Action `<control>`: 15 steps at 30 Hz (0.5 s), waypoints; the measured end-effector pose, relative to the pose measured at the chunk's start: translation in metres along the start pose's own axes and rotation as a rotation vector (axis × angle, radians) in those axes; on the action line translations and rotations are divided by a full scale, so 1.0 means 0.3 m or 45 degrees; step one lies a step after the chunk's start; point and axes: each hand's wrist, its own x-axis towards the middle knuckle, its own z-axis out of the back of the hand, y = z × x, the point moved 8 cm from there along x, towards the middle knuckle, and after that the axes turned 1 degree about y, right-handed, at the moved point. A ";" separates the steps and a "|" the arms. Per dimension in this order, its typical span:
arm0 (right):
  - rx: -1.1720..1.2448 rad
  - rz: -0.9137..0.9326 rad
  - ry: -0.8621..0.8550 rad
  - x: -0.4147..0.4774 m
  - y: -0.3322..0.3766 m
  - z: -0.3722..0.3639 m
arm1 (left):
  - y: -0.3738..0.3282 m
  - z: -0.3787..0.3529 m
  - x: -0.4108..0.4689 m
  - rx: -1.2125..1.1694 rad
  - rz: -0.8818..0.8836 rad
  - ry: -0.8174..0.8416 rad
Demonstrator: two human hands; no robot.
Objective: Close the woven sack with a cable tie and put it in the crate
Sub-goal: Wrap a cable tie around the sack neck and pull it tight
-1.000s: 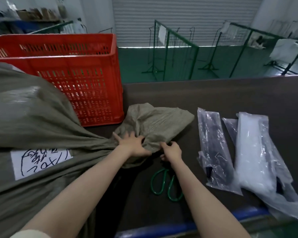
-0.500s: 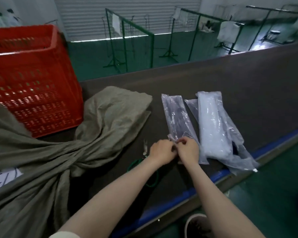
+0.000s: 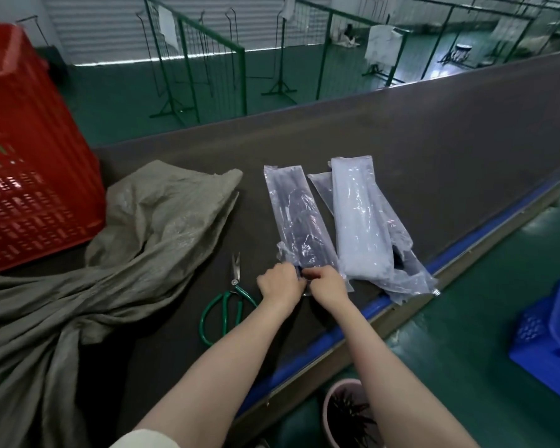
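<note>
My left hand (image 3: 280,284) and right hand (image 3: 328,284) meet at the near end of a clear bag (image 3: 299,227) of dark ties, fingers pinching its open mouth. I judge I am drawing out one tie. The sack (image 3: 88,286) lies untied at my left, against the red crate (image 3: 29,176); scissors (image 3: 228,302) sit between. Next, the tie must loop the sack's gathered neck.
</note>
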 end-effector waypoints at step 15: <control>-0.139 0.050 0.106 0.048 -0.014 -0.052 | 0.011 0.031 -0.040 0.411 -0.150 0.357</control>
